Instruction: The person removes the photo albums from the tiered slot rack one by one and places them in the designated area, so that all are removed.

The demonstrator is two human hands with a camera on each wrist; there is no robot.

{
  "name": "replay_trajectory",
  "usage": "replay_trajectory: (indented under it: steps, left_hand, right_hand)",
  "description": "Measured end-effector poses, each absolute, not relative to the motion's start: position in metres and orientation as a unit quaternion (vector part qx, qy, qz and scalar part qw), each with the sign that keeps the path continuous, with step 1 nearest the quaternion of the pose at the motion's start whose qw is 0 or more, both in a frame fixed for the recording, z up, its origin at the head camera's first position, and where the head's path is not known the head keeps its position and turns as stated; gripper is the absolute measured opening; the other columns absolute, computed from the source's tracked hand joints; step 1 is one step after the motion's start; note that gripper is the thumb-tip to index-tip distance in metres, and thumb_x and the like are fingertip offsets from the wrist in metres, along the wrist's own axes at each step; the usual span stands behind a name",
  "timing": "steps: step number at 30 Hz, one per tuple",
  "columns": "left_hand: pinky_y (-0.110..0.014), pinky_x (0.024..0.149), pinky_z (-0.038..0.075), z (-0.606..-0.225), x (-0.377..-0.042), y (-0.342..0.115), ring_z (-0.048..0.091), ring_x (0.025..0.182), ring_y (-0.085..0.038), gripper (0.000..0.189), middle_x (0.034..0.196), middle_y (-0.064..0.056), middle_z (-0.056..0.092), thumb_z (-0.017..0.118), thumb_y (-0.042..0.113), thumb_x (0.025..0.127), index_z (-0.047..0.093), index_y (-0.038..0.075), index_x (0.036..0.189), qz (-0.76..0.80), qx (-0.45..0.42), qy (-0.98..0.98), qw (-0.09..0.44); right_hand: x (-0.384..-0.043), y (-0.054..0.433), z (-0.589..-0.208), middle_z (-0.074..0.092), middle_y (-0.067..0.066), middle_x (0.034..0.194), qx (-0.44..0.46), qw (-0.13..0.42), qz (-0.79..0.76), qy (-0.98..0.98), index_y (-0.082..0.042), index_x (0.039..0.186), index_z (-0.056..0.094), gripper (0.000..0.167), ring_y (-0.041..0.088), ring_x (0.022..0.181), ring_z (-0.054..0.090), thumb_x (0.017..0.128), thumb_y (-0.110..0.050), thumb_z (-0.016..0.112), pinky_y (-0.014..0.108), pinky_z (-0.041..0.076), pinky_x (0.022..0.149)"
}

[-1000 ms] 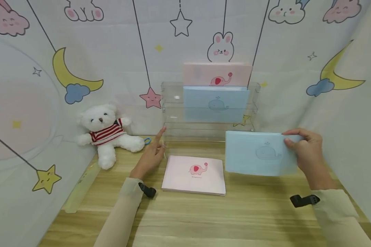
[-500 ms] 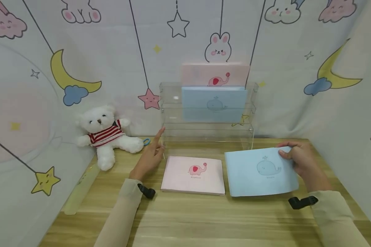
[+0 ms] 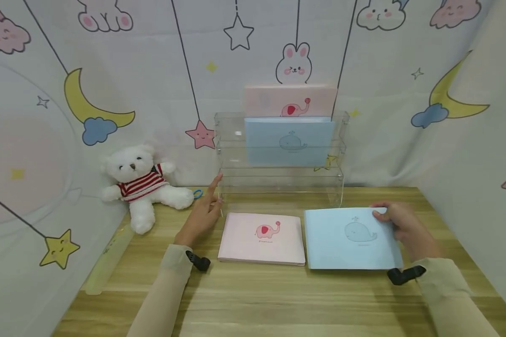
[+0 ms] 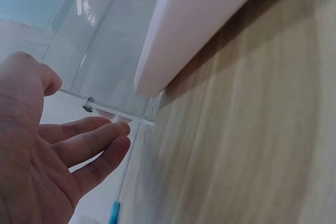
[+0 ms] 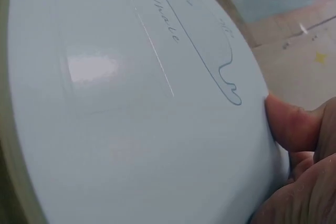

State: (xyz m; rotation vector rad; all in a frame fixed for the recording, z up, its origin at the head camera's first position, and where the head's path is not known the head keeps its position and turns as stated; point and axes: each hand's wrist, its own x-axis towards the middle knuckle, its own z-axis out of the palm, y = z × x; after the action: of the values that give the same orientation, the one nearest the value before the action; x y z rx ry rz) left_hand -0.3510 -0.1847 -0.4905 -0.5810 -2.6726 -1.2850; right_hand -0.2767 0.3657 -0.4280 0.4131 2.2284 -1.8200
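My right hand [image 3: 406, 229] pinches the upper right corner of a pale blue notebook [image 3: 350, 252], its thumb on the cover. A whale drawing and the word "Whale" show on that cover in the right wrist view. The notebook is tilted low over the table, right of a pink elephant notebook [image 3: 240, 241] lying flat. My left hand [image 3: 200, 215] has its fingertips at the left side of a clear tiered rack [image 3: 278, 185], index finger extended upward along it. In the left wrist view several fingers [image 4: 89, 142] lie right at the rack's side panel.
Another blue whale notebook [image 3: 288, 152] stands in the rack, before a pink elephant one [image 3: 265, 98]. A white teddy bear [image 3: 141, 189] sits back left, near a blue ring [image 3: 198, 193] and a greenish strip [image 3: 107, 262]. A printed cloth hangs behind.
My right hand has lowered the blue notebook toward the table and shifted slightly left, beside the pink one. My left hand keeps its place at the rack. The head view has turned a little.
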Motion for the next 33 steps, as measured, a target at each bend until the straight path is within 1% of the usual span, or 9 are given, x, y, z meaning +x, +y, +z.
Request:
replay_trajectory:
  steps: [3,7,14,18,20,22,26,28,33]
  left_hand:
    - [-0.058,0.097,0.057,-0.490,-0.352,-0.184,0.079,0.106,-0.034,0.076,0.136,-0.027,0.072,0.047,0.025,0.114,0.006,0.060,0.167,-0.424,-0.191,-0.883,0.061]
    - [-0.053,0.091,0.056,-0.489,-0.350,-0.185,0.078,0.096,-0.029,0.076,0.135,-0.027,0.072,0.048,0.024,0.114,0.007,0.059,0.167,-0.424,-0.189,-0.883,0.064]
    - [-0.050,0.087,0.057,-0.490,-0.351,-0.183,0.080,0.095,-0.029,0.079,0.134,-0.027,0.073,0.051,0.020,0.113,0.009,0.058,0.168,-0.428,-0.193,-0.880,0.069]
    - [-0.045,0.079,0.055,-0.493,-0.353,-0.184,0.071,0.073,-0.021,0.079,0.130,-0.025,0.075,0.050,0.019,0.113,0.009,0.058,0.168,-0.426,-0.195,-0.880,0.075]
    - [-0.042,0.076,0.053,-0.493,-0.354,-0.184,0.063,0.065,-0.018,0.078,0.129,-0.025,0.075,0.050,0.019,0.113,0.009,0.057,0.168,-0.426,-0.198,-0.880,0.076]
    - [-0.041,0.075,0.052,-0.493,-0.355,-0.184,0.061,0.062,-0.015,0.079,0.129,-0.025,0.075,0.050,0.018,0.113,0.010,0.057,0.168,-0.426,-0.201,-0.879,0.076]
    - [-0.042,0.079,0.053,-0.492,-0.354,-0.184,0.068,0.071,-0.014,0.080,0.131,-0.026,0.075,0.051,0.017,0.113,0.010,0.056,0.169,-0.422,-0.202,-0.881,0.077]
    - [-0.044,0.082,0.054,-0.492,-0.354,-0.184,0.071,0.075,-0.018,0.080,0.132,-0.027,0.074,0.051,0.017,0.113,0.009,0.057,0.168,-0.420,-0.201,-0.882,0.076]
    - [-0.051,0.089,0.055,-0.490,-0.353,-0.184,0.078,0.090,-0.028,0.080,0.135,-0.028,0.072,0.051,0.018,0.113,0.008,0.059,0.168,-0.421,-0.192,-0.884,0.067]
  right_hand:
    - [-0.281,0.365,-0.431,0.071,-0.012,0.082,0.155,0.121,-0.609,0.768,-0.019,0.111,0.072,0.019,0.010,0.075,0.072,0.102,-0.004,0.065,0.030,0.061,0.071]
    - [-0.286,0.362,-0.435,0.070,-0.011,0.081,0.170,0.122,-0.593,0.778,-0.012,0.121,0.071,0.022,0.011,0.075,0.070,0.100,-0.004,0.067,0.030,0.060,0.071]
    - [-0.291,0.361,-0.441,0.071,-0.009,0.082,0.179,0.117,-0.562,0.799,-0.011,0.120,0.074,0.023,0.014,0.077,0.070,0.098,-0.005,0.070,0.033,0.060,0.071]
    - [-0.292,0.360,-0.446,0.072,-0.005,0.085,0.188,0.108,-0.543,0.811,-0.009,0.121,0.075,0.026,0.016,0.078,0.070,0.096,-0.004,0.072,0.033,0.060,0.071]
    - [-0.294,0.359,-0.448,0.072,0.001,0.096,0.191,0.101,-0.525,0.823,-0.007,0.123,0.075,0.027,0.019,0.083,0.069,0.096,-0.006,0.073,0.033,0.058,0.072]
    - [-0.294,0.357,-0.449,0.070,0.011,0.114,0.193,0.092,-0.509,0.834,-0.005,0.125,0.075,0.029,0.024,0.093,0.066,0.096,-0.007,0.075,0.032,0.055,0.076]
    - [-0.295,0.354,-0.452,0.051,0.027,0.150,0.197,0.079,-0.483,0.850,-0.003,0.130,0.074,0.034,0.035,0.116,0.053,0.096,-0.009,0.075,0.035,0.043,0.086]
    - [-0.295,0.353,-0.453,0.045,0.029,0.157,0.200,0.079,-0.478,0.852,-0.002,0.131,0.074,0.034,0.038,0.121,0.050,0.097,-0.009,0.074,0.037,0.040,0.090]
    - [-0.293,0.353,-0.457,0.043,0.031,0.159,0.194,0.078,-0.474,0.855,0.000,0.132,0.073,0.035,0.040,0.124,0.048,0.098,-0.009,0.074,0.040,0.039,0.094]
